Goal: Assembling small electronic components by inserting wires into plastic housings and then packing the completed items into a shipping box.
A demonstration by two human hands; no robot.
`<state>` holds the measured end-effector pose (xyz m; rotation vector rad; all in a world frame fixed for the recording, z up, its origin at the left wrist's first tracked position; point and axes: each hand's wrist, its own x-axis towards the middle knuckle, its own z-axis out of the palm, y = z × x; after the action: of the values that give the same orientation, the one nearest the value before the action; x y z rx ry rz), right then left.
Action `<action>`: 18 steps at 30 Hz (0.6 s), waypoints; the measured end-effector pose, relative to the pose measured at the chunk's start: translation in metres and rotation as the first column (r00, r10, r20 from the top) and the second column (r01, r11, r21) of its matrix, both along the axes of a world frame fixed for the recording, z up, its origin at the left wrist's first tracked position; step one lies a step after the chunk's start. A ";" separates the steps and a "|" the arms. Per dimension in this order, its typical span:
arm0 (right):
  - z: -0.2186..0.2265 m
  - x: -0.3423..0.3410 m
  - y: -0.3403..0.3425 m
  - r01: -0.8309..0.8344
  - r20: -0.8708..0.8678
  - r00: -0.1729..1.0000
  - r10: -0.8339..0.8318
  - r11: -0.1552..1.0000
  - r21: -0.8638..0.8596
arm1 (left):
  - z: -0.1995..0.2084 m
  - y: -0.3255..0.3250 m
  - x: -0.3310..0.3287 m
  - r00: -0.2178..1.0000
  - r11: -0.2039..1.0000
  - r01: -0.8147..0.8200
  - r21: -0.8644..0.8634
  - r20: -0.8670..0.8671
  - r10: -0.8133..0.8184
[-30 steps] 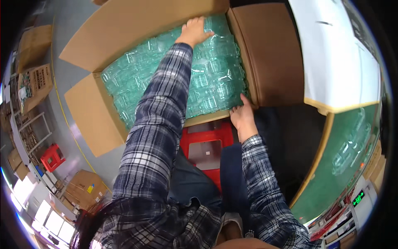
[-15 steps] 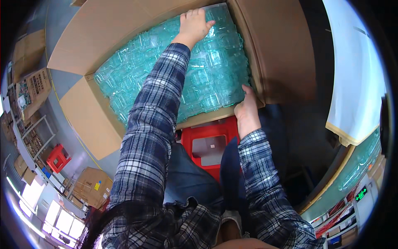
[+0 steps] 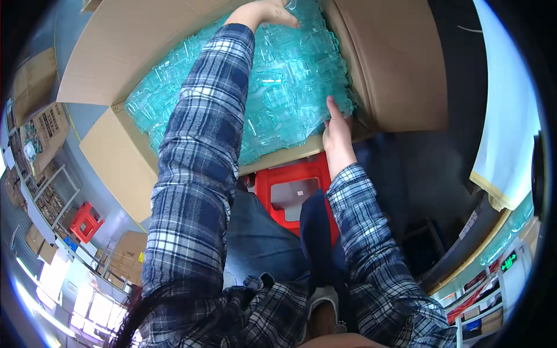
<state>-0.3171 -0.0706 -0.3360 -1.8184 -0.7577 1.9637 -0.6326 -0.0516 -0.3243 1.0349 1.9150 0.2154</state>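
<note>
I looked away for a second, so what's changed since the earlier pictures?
The left hand has reached farther toward the box's far side, now partly out of frame. The right hand has moved inward over the near edge. The view shifted too. I can't tell whether either hand gripped or released anything. The green pieces still lie packed inside.

Clear green plastic pieces [image 3: 281, 87] lie closely packed in rows inside an open brown cardboard box [image 3: 281, 159], stretching from under the left hand [image 3: 267, 13] to beside the right hand [image 3: 338, 133].
</note>
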 end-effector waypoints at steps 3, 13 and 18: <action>-0.005 0.001 -0.002 0.008 0.002 1.000 -0.008 1.000 -0.003 | 0.006 0.003 0.003 0.994 0.991 0.097 -0.087 0.064 -0.092; 0.001 -0.013 -0.051 0.232 0.307 0.917 -0.256 0.966 0.112 | 0.015 -0.019 0.026 0.979 0.980 0.110 -0.164 0.187 -0.078; -0.002 0.016 -0.042 0.014 -0.001 1.000 -0.014 0.994 0.108 | 0.019 -0.015 0.035 0.969 0.974 0.105 -0.201 0.241 -0.055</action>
<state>-0.3015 -0.1124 -0.3383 -1.7558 -0.8314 1.8766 -0.5978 -0.0669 -0.3057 0.8995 1.6396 0.0797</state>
